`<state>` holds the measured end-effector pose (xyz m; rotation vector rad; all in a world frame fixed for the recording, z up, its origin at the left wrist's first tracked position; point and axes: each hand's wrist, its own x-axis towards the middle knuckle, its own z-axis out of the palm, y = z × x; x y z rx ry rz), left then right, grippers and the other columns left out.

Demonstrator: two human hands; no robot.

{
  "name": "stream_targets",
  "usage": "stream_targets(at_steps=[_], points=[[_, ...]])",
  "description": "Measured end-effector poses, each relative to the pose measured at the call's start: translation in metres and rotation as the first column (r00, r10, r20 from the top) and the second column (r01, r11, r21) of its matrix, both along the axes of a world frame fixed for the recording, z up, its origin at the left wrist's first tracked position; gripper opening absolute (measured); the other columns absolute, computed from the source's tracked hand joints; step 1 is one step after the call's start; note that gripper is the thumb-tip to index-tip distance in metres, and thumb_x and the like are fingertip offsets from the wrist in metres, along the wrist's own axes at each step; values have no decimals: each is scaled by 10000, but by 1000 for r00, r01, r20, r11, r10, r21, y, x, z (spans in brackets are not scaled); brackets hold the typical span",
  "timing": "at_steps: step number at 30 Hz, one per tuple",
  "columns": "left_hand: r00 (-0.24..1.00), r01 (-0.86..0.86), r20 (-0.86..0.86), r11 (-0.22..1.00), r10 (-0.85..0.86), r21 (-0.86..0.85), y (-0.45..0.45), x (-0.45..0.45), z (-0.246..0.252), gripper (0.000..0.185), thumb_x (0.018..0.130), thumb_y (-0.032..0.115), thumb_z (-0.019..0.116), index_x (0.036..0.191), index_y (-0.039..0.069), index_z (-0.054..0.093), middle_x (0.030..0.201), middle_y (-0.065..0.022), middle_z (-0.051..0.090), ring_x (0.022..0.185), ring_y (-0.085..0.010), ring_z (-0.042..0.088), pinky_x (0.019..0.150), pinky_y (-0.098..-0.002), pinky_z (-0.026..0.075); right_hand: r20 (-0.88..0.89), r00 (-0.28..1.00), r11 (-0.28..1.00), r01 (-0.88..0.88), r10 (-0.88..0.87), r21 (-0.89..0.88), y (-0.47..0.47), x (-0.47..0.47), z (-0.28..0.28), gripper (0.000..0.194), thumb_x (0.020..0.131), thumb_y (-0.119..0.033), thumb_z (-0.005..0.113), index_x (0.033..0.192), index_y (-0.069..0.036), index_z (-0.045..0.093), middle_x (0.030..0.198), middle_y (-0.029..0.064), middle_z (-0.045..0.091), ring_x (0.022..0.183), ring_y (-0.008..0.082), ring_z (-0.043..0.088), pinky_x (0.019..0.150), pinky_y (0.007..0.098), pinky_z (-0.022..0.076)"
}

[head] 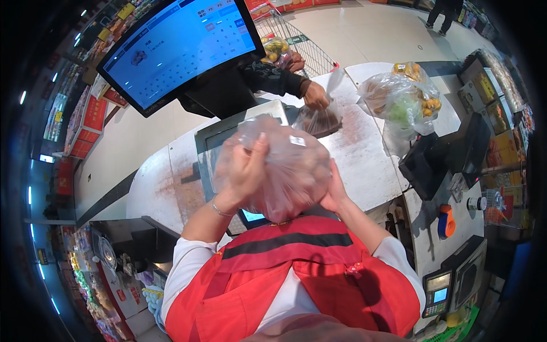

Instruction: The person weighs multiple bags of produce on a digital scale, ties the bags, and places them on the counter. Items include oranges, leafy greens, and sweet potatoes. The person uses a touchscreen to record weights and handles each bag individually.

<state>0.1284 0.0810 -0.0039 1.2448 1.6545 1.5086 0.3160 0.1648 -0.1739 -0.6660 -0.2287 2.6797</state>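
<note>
A large clear plastic bag of round brownish items [295, 171], bearing a white label, is lifted in front of my chest. My left hand [248, 166] grips its gathered plastic on the left side. Against the bag's right side rests my right hand [334, 186], its fingers partly hidden behind the bag. Beneath and behind the bag is a weighing scale's metal platform [205, 147]. Another person's hand [316, 95] holds the top of a smaller plastic bag with dark contents [319, 119] on the white counter [359, 158].
Filled plastic bags of produce [401, 98] stand on the counter's far right. A touchscreen monitor [179, 47] rises at upper left, with a shopping cart [295, 36] beyond. An orange and blue tape dispenser [446, 222] and another scale [468, 273] lie at right.
</note>
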Motion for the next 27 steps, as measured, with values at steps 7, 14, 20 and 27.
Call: stream_targets(at_steps=[7,14,20,27], points=[[899,379,-273,921,-343,89,56,84,10,277,970,215,521,771,27,563,592,-172,515,550,-358,526,499,-419,380,-28,948,946,315,-318,-84,-9,91,35,672,956,-597,294,1361,-86,456,1349,103,521,1238,283,502,1055,463,409],[802,486,-399,874,-445,-1,137,123,-33,329,979,268,481,770,27,563,636,-207,543,606,-425,532,534,-480,389,-1,788,782,611,-616,122,-4,120,-11,669,937,-622,341,1423,-167,404,1411,45,473,1287,259,460,1069,458,390],[803,463,-393,884,-448,-63,211,98,-108,410,1002,323,446,761,2,529,613,-187,513,576,-367,496,554,-451,378,-8,842,842,538,-539,-37,42,95,-72,687,900,-671,320,1412,-223,421,1426,47,446,1310,284,426,1060,553,351],[854,397,-318,910,-413,-117,258,57,-163,438,1003,353,433,788,-11,550,643,-210,543,626,-404,537,595,-472,399,-33,868,863,486,-495,-139,86,51,-102,730,882,-695,267,1431,-231,394,1461,79,382,1344,334,357,1066,615,304]])
